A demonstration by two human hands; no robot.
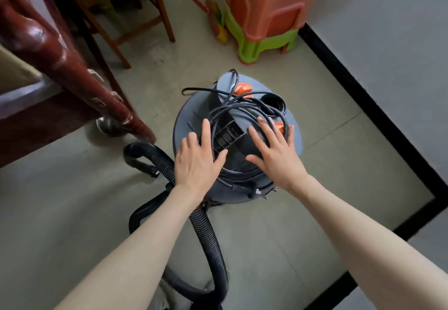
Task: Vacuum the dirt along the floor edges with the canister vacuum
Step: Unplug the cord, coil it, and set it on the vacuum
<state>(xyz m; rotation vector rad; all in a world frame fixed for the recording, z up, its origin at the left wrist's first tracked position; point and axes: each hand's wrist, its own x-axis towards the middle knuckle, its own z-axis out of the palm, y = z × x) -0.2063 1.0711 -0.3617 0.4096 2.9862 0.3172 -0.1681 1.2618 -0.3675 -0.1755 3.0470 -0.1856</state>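
A grey canister vacuum point(186, 120) with orange clips stands on the floor in the middle of the head view. A black power cord point(242, 107) lies coiled round its top handle. My left hand point(197, 159) rests flat on the left side of the lid, fingers straight, touching the coil. My right hand point(274, 150) lies spread on the right side of the lid, over the cord and one orange clip. The black ribbed hose point(211, 237) loops from the canister's left side down toward the bottom of the view.
A dark red wooden post point(72, 62) slants at the left, a wooden chair point(116, 7) behind it. Stacked orange and green plastic stools point(264, 19) stand at the back with a red broom point(213, 19). A black skirting band point(378, 106) marks the wall edge at right.
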